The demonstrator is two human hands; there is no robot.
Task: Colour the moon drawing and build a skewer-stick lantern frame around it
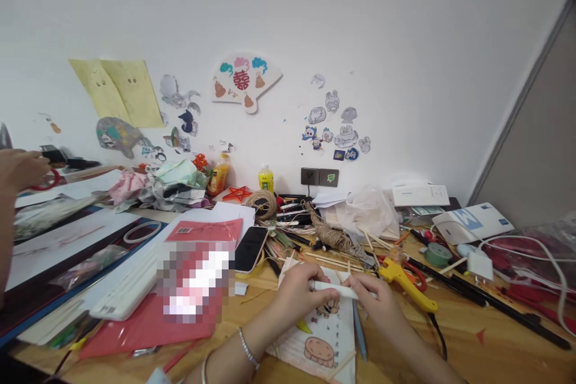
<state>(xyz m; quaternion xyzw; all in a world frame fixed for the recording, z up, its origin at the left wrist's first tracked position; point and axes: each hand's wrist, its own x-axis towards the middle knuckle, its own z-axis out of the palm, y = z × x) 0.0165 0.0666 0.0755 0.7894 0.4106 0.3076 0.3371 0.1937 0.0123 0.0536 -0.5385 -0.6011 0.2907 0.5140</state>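
Observation:
A white pen [335, 289] is held level between my two hands, above a sheet of paper with drawings [330, 330]. My left hand [306, 289] wraps round its left end, thumb along the near side. The fingertips of my right hand [371, 294] pinch its right end. On the paper are a brown round cake-like drawing, handwritten characters and thin wooden sticks along the edges. A blue-grey pen [359, 330] lies by the paper's right edge, below my right hand. Just right of my hands rests a yellow hot glue gun [407, 285], its black cord trailing forward.
A phone [251, 249] and red sheets [153, 324] lie to the left. Behind are twine [262, 205], markers, sticks and a clear plastic bag [371, 213]. A white charger with cable [480, 265] is at right. Another person's hand [24, 169] holds red-handled scissors [51, 180] at far left.

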